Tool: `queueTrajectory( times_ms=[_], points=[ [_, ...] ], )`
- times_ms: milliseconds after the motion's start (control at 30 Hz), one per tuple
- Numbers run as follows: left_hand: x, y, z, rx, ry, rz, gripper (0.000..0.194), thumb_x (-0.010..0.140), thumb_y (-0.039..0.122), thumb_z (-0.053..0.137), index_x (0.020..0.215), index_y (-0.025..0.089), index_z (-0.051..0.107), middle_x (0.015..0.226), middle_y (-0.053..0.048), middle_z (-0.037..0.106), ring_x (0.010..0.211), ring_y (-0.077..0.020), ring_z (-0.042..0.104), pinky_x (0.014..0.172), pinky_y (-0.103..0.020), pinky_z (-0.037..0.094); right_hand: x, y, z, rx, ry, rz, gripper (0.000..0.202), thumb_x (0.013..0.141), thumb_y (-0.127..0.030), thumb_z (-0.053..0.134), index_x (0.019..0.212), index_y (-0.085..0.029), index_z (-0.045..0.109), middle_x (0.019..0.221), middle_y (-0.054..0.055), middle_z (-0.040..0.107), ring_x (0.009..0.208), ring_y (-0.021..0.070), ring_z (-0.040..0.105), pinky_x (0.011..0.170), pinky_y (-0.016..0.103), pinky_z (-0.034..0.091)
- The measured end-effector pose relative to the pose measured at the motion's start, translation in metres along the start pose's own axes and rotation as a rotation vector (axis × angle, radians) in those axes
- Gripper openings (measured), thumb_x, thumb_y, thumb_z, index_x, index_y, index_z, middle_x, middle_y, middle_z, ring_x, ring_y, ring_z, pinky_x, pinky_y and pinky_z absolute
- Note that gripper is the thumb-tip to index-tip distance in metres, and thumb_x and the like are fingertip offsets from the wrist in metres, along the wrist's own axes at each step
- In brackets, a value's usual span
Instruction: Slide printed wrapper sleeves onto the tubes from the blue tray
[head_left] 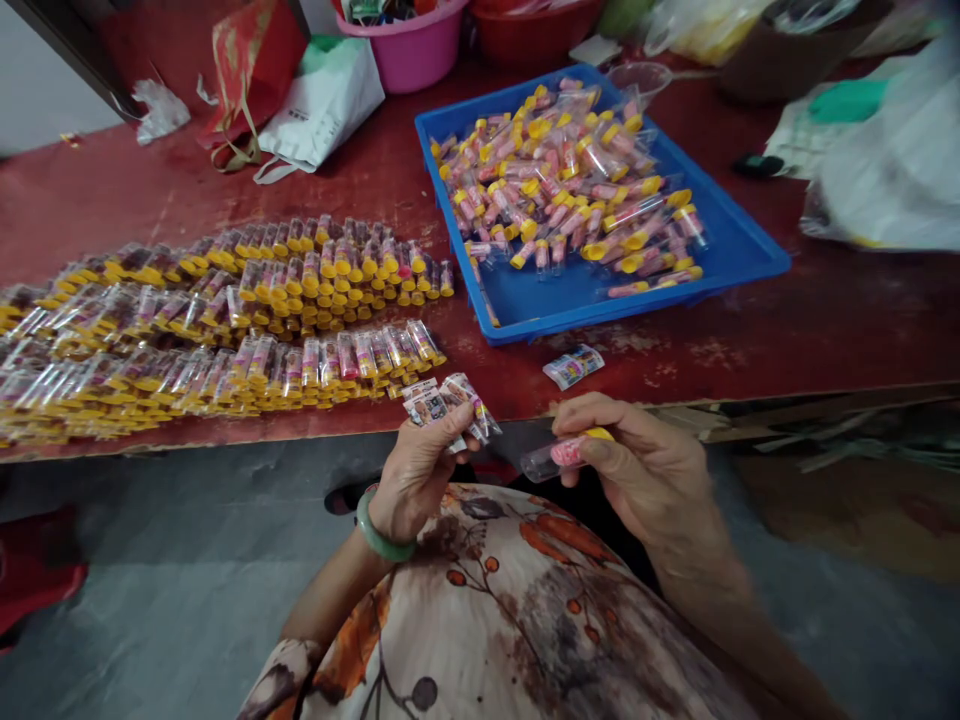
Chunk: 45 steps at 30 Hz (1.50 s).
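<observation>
Over the floral cloth (450,620) on my lap, my left fingers (451,424) pinch a small fan of printed packets (426,402) near the edge of the surface (675,365), while my right fingers (600,414) grip a clear tube (541,463) with a yellow cap (601,434), held tilted to the right of the packets and apart from them. I take the step in hand to be handling this one tube with packets ready beside it; the next move, I judge, calls for a light, sure pinch on the slick plastic and a left grip that keeps the packets from sliding. My fingers cover part of the cap and the pink filling, and I cannot tell whether the tube's far end is open or closed, nor how many packets I hold; their print is too small to read. Just past my right fingers lies a single packet (574,367). To the left, stacked tubes (262,365) run out of view; farther off, a blue tray (739,265) bears a heap of loose tubes (555,180), the lower ones hidden. Behind it, the pink tub (416,48) is cut off at the top.
</observation>
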<state>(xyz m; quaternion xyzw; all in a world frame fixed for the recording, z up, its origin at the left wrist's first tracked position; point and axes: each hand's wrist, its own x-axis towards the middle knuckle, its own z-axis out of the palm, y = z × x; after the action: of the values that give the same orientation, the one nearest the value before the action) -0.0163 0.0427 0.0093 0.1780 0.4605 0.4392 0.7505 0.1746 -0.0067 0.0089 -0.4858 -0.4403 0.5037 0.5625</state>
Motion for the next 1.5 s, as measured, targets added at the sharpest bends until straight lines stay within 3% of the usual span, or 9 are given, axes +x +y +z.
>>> queueTrajectory(
  times_ms=[167,333,533,733,1000,1233,1333,1433,1500],
  points=[
    [-0.004,-0.002,0.006,-0.03,0.006,-0.048,0.032,0.06,0.03,0.087,0.08,0.015,0.068,0.068,0.002,0.065,0.051,-0.0071,0.058,0.044,-0.017,0.04,-0.008,-0.005,0.015,-0.264,0.133,-0.392,0.009,0.083,-0.026,0.068,0.091,-0.022,0.068,0.092,0.004,0.063,0.081,0.018,0.063,0.067,0.032,0.053],
    [-0.012,-0.001,0.007,-0.07,-0.032,-0.095,0.03,0.061,0.027,0.087,0.079,0.016,0.066,0.07,0.002,0.066,0.052,-0.0069,0.057,0.046,-0.018,0.042,-0.01,-0.008,0.024,-0.627,0.314,-0.706,0.013,0.081,-0.023,0.07,0.094,-0.023,0.067,0.091,0.006,0.067,0.082,0.0203,0.066,0.07,0.035,0.055],
    [-0.016,-0.005,0.003,-0.101,-0.106,-0.087,0.033,0.062,0.029,0.087,0.084,0.016,0.066,0.073,0.002,0.066,0.055,-0.0083,0.06,0.048,-0.018,0.044,-0.026,-0.003,0.027,-0.897,0.347,-0.691,0.02,0.077,-0.041,0.075,0.087,-0.026,0.066,0.083,0.005,0.07,0.074,0.0212,0.068,0.068,0.035,0.058],
    [-0.019,-0.006,0.004,-0.03,-0.131,-0.036,0.036,0.061,0.035,0.087,0.081,0.014,0.065,0.067,0.0,0.064,0.055,-0.0101,0.06,0.045,-0.018,0.039,-0.025,0.002,0.037,-1.026,0.35,-0.926,0.037,0.073,-0.025,0.081,0.103,-0.025,0.059,0.087,0.005,0.07,0.074,0.0171,0.068,0.067,0.027,0.058],
    [-0.019,0.0,0.002,0.023,-0.111,0.056,0.031,0.064,0.031,0.085,0.08,0.014,0.064,0.063,0.0,0.064,0.055,-0.01,0.059,0.046,-0.018,0.037,-0.017,0.015,0.045,-0.997,0.29,-0.917,0.038,0.076,-0.022,0.078,0.107,-0.02,0.058,0.091,0.006,0.069,0.076,0.0152,0.068,0.066,0.024,0.056],
    [-0.015,-0.005,0.0,0.028,-0.131,0.075,0.03,0.062,0.03,0.086,0.077,0.014,0.065,0.065,0.002,0.064,0.054,-0.0082,0.055,0.048,-0.02,0.04,-0.017,0.018,0.048,-1.053,0.296,-1.017,0.047,0.071,-0.018,0.081,0.113,-0.019,0.06,0.09,0.006,0.07,0.077,0.0165,0.067,0.066,0.024,0.055],
    [-0.016,-0.005,0.0,0.041,-0.156,0.091,0.029,0.064,0.031,0.085,0.077,0.014,0.066,0.067,0.001,0.065,0.056,-0.0083,0.056,0.052,-0.02,0.042,-0.015,0.015,0.045,-0.88,0.164,-0.948,0.052,0.075,-0.015,0.077,0.123,-0.019,0.057,0.098,0.009,0.067,0.087,0.0194,0.066,0.073,0.028,0.056],
    [-0.016,-0.004,-0.002,0.046,-0.182,0.062,0.031,0.063,0.034,0.086,0.076,0.013,0.067,0.067,0.0,0.066,0.056,-0.0091,0.057,0.05,-0.02,0.041,-0.014,0.007,0.035,-0.657,-0.101,-0.759,0.047,0.084,-0.016,0.065,0.129,-0.018,0.054,0.112,0.012,0.061,0.101,0.0231,0.063,0.082,0.035,0.055],
    [-0.015,-0.003,-0.004,0.052,-0.214,0.029,0.035,0.06,0.038,0.087,0.075,0.013,0.067,0.065,-0.001,0.065,0.055,-0.0095,0.057,0.048,-0.02,0.039,-0.015,0.002,0.028,-0.573,-0.182,-0.642,0.041,0.086,-0.016,0.061,0.126,-0.02,0.057,0.114,0.011,0.06,0.102,0.0231,0.062,0.082,0.036,0.055]
  ],
)
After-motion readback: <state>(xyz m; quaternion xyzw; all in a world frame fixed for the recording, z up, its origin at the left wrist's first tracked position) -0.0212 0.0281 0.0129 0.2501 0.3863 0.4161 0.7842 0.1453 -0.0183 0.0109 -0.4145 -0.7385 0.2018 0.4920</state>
